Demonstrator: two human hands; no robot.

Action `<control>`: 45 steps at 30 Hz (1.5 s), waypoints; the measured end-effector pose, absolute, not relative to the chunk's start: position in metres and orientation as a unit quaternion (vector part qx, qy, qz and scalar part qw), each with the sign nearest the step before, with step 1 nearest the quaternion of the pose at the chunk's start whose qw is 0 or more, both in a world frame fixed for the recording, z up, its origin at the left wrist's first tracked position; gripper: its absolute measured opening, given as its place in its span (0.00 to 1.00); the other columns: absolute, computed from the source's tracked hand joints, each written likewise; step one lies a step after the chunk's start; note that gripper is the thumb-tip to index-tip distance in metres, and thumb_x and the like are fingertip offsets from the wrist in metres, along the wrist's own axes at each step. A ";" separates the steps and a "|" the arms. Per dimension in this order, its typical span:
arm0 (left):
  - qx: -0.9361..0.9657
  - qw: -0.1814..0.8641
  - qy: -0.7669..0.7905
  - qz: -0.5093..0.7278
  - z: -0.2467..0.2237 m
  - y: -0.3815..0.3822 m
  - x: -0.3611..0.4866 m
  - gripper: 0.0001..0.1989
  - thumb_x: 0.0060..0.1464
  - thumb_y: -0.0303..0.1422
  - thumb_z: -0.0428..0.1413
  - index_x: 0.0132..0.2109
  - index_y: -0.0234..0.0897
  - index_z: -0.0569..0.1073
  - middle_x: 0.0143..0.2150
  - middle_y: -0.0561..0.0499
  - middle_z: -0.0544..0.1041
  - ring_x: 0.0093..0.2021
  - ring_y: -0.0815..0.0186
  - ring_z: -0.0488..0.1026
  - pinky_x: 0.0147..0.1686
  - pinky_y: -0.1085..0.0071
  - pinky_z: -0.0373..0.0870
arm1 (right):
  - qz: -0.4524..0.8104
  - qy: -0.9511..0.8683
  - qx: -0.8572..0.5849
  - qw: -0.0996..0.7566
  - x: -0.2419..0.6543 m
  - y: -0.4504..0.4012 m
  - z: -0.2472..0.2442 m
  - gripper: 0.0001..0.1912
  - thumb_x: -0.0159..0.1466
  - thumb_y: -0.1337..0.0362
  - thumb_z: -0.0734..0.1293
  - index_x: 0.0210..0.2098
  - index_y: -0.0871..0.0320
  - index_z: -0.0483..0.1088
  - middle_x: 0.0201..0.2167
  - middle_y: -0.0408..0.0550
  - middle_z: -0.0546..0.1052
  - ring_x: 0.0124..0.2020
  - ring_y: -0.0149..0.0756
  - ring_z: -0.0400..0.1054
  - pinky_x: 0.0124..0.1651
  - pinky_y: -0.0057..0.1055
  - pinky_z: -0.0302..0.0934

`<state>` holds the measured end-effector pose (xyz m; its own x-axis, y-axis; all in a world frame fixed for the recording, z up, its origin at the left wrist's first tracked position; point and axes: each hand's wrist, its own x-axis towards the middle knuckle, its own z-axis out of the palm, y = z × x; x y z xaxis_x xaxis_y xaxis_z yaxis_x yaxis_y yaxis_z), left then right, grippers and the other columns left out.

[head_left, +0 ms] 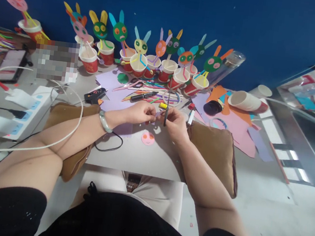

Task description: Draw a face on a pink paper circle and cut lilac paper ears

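Both hands meet above the middle of the table. My left hand (144, 112), with a bangle on its wrist, pinches a small light purple paper piece (158, 115). Scissors (166, 115) stand upright in my right hand (175, 124), blades pointing away from me; my fingers hide part of the handles. Whether the blades touch the paper I cannot tell. Just below the hands lies a round pink paper face (147, 138) with orange eyes and a smile. Beyond them are a black marker (144, 97) and a heap of coloured sticks (138, 87).
Paper cups (105, 53) with rabbit figures line the blue wall. A black glue gun (94, 95) lies left, near a power strip (30, 112) and a looping white cable (81, 112). Brown cushions (213, 151) sit under both forearms. Coloured paper sheets (242, 130) spread to the right.
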<state>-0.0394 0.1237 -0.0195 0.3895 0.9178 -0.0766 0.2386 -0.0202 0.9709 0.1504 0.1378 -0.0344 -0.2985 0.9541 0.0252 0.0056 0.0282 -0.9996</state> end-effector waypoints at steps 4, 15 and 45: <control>0.665 0.522 0.450 0.287 -0.021 0.126 -0.039 0.06 0.54 0.25 0.60 0.29 0.33 0.75 0.22 0.52 0.76 0.21 0.71 0.72 0.24 0.76 0.67 | 0.529 -0.615 -0.420 0.407 0.154 0.142 -0.041 0.19 0.50 0.62 0.78 0.25 0.53 0.62 0.22 0.36 0.68 0.26 0.30 0.61 0.32 0.30 0.56; 0.745 0.132 0.643 0.121 -0.018 0.134 -0.064 0.10 0.61 0.33 0.60 0.46 0.33 0.80 0.49 0.38 0.81 0.49 0.52 0.78 0.49 0.60 0.71 | 0.365 -0.712 -0.506 0.322 0.164 0.162 -0.046 0.15 0.48 0.65 0.70 0.22 0.52 0.57 0.19 0.37 0.63 0.25 0.30 0.53 0.30 0.32 0.49; 0.564 0.598 0.434 0.370 -0.020 0.120 -0.032 0.14 0.45 0.37 0.70 0.31 0.33 0.75 0.25 0.57 0.72 0.24 0.75 0.64 0.24 0.75 0.58 | 0.617 -0.514 -0.404 0.438 0.155 0.144 -0.031 0.26 0.41 0.59 0.83 0.25 0.54 0.63 0.22 0.34 0.68 0.23 0.25 0.59 0.29 0.28 0.57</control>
